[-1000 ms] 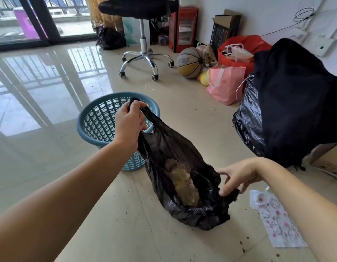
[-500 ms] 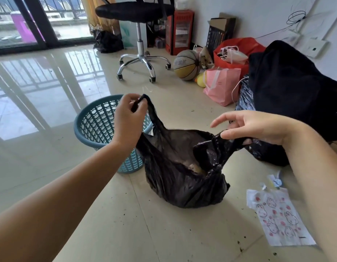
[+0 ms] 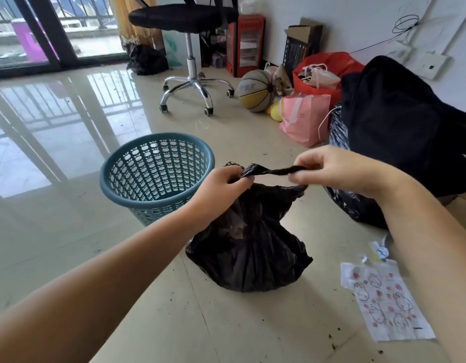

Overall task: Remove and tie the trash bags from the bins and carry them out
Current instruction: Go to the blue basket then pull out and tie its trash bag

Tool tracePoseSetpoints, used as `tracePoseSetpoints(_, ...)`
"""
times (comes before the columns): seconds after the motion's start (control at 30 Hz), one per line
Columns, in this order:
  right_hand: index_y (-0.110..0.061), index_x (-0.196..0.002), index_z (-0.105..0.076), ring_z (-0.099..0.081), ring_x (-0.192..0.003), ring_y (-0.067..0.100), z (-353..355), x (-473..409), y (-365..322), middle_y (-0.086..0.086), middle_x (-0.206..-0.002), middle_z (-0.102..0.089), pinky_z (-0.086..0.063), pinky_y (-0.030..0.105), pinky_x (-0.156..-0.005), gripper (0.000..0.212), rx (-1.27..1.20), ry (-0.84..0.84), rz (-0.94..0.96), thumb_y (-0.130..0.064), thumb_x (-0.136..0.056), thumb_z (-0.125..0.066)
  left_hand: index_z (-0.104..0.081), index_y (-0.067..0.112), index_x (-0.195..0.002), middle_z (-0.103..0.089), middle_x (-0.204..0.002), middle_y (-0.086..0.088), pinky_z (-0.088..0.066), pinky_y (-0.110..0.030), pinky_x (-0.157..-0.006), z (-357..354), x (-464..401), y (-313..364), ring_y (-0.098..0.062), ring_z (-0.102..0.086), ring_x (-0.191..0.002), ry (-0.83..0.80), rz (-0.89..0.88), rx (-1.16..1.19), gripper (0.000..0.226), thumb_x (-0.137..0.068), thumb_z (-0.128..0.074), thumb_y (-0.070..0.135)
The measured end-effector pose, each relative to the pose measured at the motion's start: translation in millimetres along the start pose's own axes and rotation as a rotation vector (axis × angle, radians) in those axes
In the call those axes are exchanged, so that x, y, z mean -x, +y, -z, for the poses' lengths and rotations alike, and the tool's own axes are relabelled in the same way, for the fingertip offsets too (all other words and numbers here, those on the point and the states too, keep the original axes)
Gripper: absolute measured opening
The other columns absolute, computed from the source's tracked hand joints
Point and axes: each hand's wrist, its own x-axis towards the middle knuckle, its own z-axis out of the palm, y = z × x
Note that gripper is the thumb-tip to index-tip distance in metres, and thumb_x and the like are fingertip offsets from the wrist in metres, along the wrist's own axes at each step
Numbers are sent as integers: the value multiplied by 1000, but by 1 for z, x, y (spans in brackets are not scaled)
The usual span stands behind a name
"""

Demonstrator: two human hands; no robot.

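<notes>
Glossy tiled floor, teal bin, black trash bag, basketball, printed sheet

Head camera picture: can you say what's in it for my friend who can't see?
Two hands, left hand and right hand, pull the twisted top of a black trash bag on the floor. A teal basket stands beside it.

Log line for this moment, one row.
phase: tying | left hand, right hand: gripping black trash bag ends | bin: empty

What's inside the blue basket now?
Nothing that shows. The blue basket looks empty: only its holey walls are visible inside. The left hand covers a bit of its rim. The black trash bag sits on the floor beside it.
</notes>
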Motion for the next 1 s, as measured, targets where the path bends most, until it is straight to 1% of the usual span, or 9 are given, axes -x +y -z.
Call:
tracePoseSetpoints(0.1,-22,-65,-64,-63,-111,22,0,-2,3,13,-113,-69,-48,40,-99,22,-787,45,163,-22,-85,-55,-63,12,-76,-46,-52,13,-34,-14,-51,3,5,6,-5,-42,-51,-184,-11,-89,21,-90,-61,28)
tracePoseSetpoints(0.2,-18,-74,-65,-69,-82,17,-11,-13,6,1,-81,-70,-54,40,-92,26,-1240,105,220,-25,-92,-47,-70,20,-89,-56,-60,14,-38,-13,-57,5,7,22,0,-47,-52,-215,-183,-274,12,-91,-58,23)
tracePoseSetpoints(0.27,-16,-106,-64,-62,-64,12,-20,-22,10,-3,-72,-61,-55,34,-81,27,-1158,65,171,-34,-87,-54,-70,21,-92,-51,-54,11,-31,-10,-46,11,7,38,-4,-40,-43,-144,-301,-311,18,-91,-53,13)
tracePoseSetpoints(0.37,-21,-139,-39,-52,-61,10,-32,-27,17,0,-75,-50,-50,27,-67,63,-710,-114,44,-38,-83,-62,-67,15,-90,-56,-65,6,-37,-14,-49,18,2,61,-5,-47,-51,-92,-437,-326,20,-89,-50,6)
tracePoseSetpoints(0.5,-14,-120,-48,-37,-53,10,-56,-29,-7,-2,-62,-39,-35,25,-59,67,-173,-149,81,-59,-71,-60,-66,13,-84,-61,-74,7,-45,-26,-77,7,-11,69,-16,-57,-77,-146,-485,-288,20,-81,-48,5)
tracePoseSetpoints(0.6,-13,-78,-51,-20,-45,12,-65,-33,-18,-6,-50,-23,-20,29,-49,28,-393,-17,47,-37,-92,-48,-65,15,-95,-63,-79,-7,-48,-28,-76,-3,-15,59,-24,-58,-76,-136,-386,-115,25,-85,-46,4)
tracePoseSetpoints(0.73,-22,-51,-67,-15,-36,9,-59,-35,-6,-7,-43,-21,-11,28,-46,58,-712,59,-97,-24,-98,-33,-55,22,-119,-60,-103,-1,-53,-38,-91,7,-23,37,-19,-63,-93,-107,-231,63,48,-86,-39,-9)
tracePoseSetpoints(0.83,-16,-63,-55,-19,-33,7,-56,-35,0,-6,-42,-26,-14,24,-42,41,-862,86,-141,-21,-98,-33,-57,23,-124,-66,-107,-3,-53,-31,-90,8,-23,23,-20,-64,-97,-233,-278,-273,40,-89,-52,5)
tracePoseSetpoints(1.0,-14,-91,-48,-29,-39,13,-62,-41,1,-2,-47,-35,-26,26,-44,21,-826,105,-119,-14,-98,-28,-62,6,-97,-56,-71,3,-32,-25,-62,9,-27,19,-23,-54,-75,29,-362,-532,13,-91,-56,16)
